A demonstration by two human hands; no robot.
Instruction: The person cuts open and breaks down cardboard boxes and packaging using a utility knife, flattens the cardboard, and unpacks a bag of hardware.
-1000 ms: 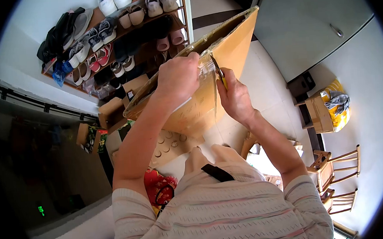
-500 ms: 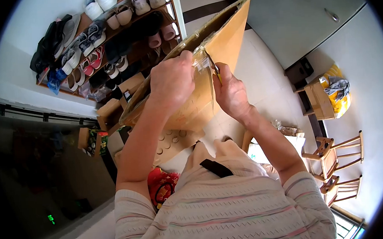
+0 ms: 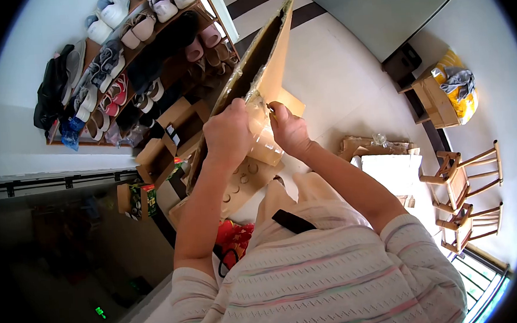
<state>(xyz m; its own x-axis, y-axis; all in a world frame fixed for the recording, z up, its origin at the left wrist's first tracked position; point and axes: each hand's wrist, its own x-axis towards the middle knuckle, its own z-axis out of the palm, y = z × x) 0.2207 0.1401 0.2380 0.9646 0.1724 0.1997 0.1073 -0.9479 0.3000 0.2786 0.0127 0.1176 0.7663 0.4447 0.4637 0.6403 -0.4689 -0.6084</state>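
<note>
A large, flattened cardboard box (image 3: 273,66) is held up in front of me, with its long edge open and strips of clear tape on its side. My left hand (image 3: 228,131) is closed on the near edge of the box. Just right of it, my right hand (image 3: 289,130) is closed around a cutter (image 3: 270,108), pressed close to the taped cardboard. Only a small dark bit of the cutter shows now; its yellow handle is hidden in the fist. Below the hands, a cardboard flap hangs down.
Shoes fill a rack (image 3: 128,69) at the upper left. Open cardboard boxes (image 3: 177,131) stand below it. Flattened cardboard (image 3: 382,146) lies on the floor at right, near bamboo chairs (image 3: 452,176). A box with a yellow bag (image 3: 459,96) sits by the wall.
The box has swung left and is seen more edge-on, with a flap now hanging lower. Both hands have shifted left and slightly down with it; the cutter's blade is now mostly hidden.
</note>
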